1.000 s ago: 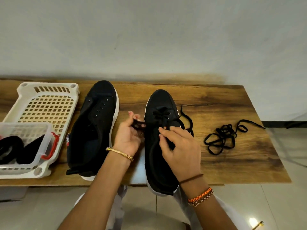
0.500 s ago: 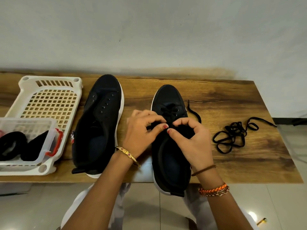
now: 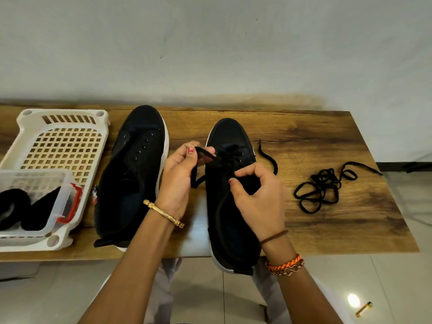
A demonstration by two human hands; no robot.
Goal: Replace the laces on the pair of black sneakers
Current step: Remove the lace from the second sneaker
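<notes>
Two hands at the right sneaker (image 3: 230, 183) mid-lacing: left hand (image 3: 178, 178) pinches the lace (image 3: 205, 155), right hand (image 3: 257, 195) curls over eyelets, hold unclear; next, thread.

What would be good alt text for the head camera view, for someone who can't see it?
Two bare hands thread a black lace through the right-hand black sneaker with a white sole on a wooden table: the left hand pinches one lace end, the right hand works at the eyelets. An unlaced matching sneaker, a white plastic basket and a loose black lace lie alongside.
</notes>
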